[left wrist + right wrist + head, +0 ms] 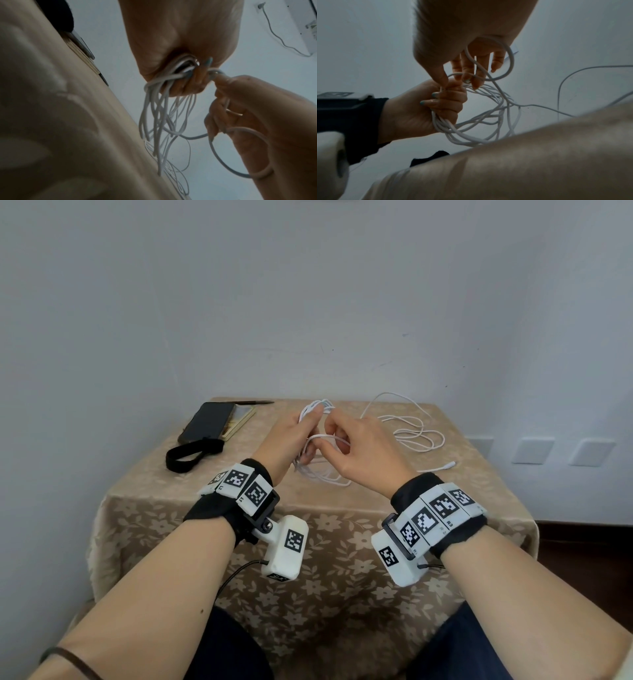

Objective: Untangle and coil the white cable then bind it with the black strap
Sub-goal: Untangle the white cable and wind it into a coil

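My left hand (294, 433) is curled round a bundle of loops of the white cable (416, 436), held just above the table; in the left wrist view the cable (163, 115) hangs down in several strands from the left hand (185, 75). My right hand (346, 440) pinches one strand beside the left fist, and in the right wrist view the right hand (458, 75) has a loop of cable (501, 102) running over its fingers, right against the left hand (440, 102). The rest of the cable lies loose at the table's right. The black strap (191, 455) lies looped at the left.
A dark phone (205, 421) rests on a notebook (239, 422) with a pen (255, 402) at the back left. The small table (239, 577) has a floral beige cloth and stands against a pale wall. The cable's plug end (445, 465) lies at the right.
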